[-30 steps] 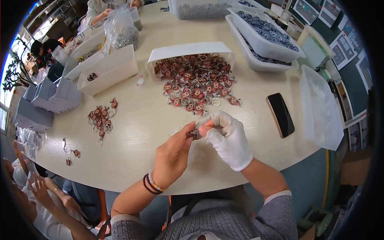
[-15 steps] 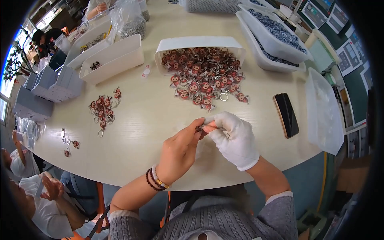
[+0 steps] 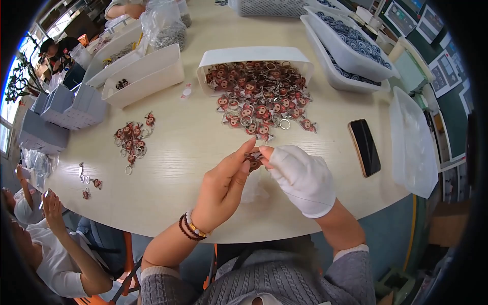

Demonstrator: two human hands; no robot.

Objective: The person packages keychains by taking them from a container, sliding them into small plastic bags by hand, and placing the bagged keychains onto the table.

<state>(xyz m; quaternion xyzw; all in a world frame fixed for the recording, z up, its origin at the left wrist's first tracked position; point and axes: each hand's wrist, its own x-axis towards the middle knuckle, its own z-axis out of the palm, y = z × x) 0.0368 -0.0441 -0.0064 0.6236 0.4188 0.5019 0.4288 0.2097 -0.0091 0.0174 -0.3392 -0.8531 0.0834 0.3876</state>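
In front of me, just past the table's near edge, my left hand (image 3: 222,184) pinches a red-and-brown character keychain (image 3: 253,160) between thumb and fingers. My right hand (image 3: 306,179), in a white glove with bare fingertips showing, is closed at the right side of the same keychain. Which part it grips is partly hidden. Beyond my hands, a pile of similar keychains (image 3: 262,109) with metal rings spills from a tipped white bin (image 3: 254,52). A smaller group of keychains (image 3: 132,138) lies to the left.
A few loose pieces (image 3: 96,183) lie near the left edge. A phone (image 3: 364,147) and a clear plastic tray (image 3: 413,145) are at right. White bins (image 3: 351,53) of dark-blue parts stand back right; a long white bin (image 3: 147,76) stands back left. People sit at left.
The keychain now shows more plainly between my fingers. My right hand has turned and shifted slightly right; my left has moved slightly left. A seated person at left has raised a hand.
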